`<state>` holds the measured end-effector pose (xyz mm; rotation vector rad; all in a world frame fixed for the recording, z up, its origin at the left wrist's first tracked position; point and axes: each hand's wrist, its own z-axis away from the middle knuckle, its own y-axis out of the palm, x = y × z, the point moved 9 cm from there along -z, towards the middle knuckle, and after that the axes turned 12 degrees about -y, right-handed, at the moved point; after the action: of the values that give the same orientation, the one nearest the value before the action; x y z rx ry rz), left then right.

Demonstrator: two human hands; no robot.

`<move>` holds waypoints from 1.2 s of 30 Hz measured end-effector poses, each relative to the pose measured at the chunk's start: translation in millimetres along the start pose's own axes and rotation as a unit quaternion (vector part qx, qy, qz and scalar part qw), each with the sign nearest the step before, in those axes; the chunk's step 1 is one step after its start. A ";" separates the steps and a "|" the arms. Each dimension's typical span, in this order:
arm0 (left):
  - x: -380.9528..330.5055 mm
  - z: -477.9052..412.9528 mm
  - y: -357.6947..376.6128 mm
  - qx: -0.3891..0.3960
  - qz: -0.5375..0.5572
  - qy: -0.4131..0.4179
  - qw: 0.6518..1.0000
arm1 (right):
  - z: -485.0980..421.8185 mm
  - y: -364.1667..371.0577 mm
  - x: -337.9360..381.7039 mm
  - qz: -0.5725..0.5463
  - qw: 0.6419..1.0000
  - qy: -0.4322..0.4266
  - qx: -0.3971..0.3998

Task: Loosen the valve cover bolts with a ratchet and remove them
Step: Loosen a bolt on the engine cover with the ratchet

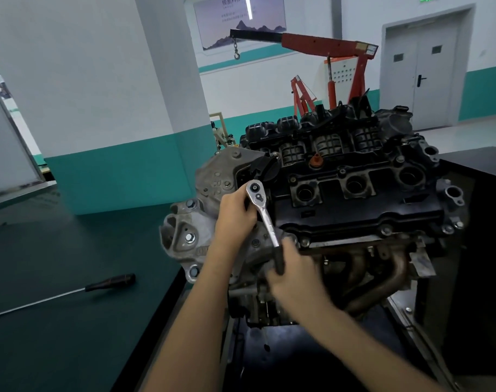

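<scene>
— Where's the ratchet [267,222]?
— Chrome with a black grip. Its head sits at the valve cover's [354,210] nine-o'clock end, handle slanting toward five o'clock.
— And the bolts [386,230]?
— Silver, seated along the black cover's six-o'clock edge.

**Around the engine**

The engine [340,222] stands in the middle, with the valve cover [354,206] on top. The ratchet [262,213] sits at the engine's left end. Left of the engine lies the desk [57,349], carrying a screwdriver [108,282]. Behind the engine stands a hoist [326,45], with a pillar [122,123] behind-left and a door [422,75] behind-right.
</scene>
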<state>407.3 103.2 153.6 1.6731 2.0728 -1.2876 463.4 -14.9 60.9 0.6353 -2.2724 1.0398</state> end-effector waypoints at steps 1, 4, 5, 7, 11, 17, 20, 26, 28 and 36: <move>0.9 -0.5 -0.6 -0.002 0.005 0.002 1.000 | 0.3 15.1 5.4 -0.024 1.000 0.011 -0.017; 0.2 2.1 -2.1 -0.003 0.030 0.010 0.999 | -0.6 33.0 13.2 -0.062 0.997 0.021 -0.029; -1.3 3.1 -2.4 0.001 0.039 0.014 0.999 | -1.6 28.5 10.1 -0.057 0.998 0.019 -0.018; -4.4 4.2 -3.6 0.008 0.047 0.025 0.999 | -4.0 9.8 2.9 -0.024 0.999 0.003 0.028; -10.9 5.9 -0.1 0.036 0.044 0.057 0.997 | -29.6 -52.2 -9.4 0.155 0.976 -0.074 0.133; -9.3 6.9 -4.9 0.008 0.041 0.038 0.998 | -66.7 -98.3 1.8 0.411 0.887 -0.162 0.135; -4.6 5.0 -3.3 -0.004 0.012 0.017 1.000 | -32.4 -67.0 -5.7 0.245 0.962 -0.083 0.090; 0.8 1.8 -1.8 0.000 0.040 0.000 0.999 | 1.3 31.5 12.3 -0.042 0.998 0.032 -0.029; -0.3 2.8 -3.0 -0.006 0.049 0.001 0.999 | 0.0 35.5 13.2 -0.052 0.997 0.039 -0.037; -11.1 3.9 -1.2 0.031 0.020 0.059 0.998 | -44.0 -74.8 -15.2 0.261 0.951 -0.086 0.138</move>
<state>408.7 92.7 158.7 1.8484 2.0724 -1.2818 533.2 -21.3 114.1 0.2308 -2.5396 1.6306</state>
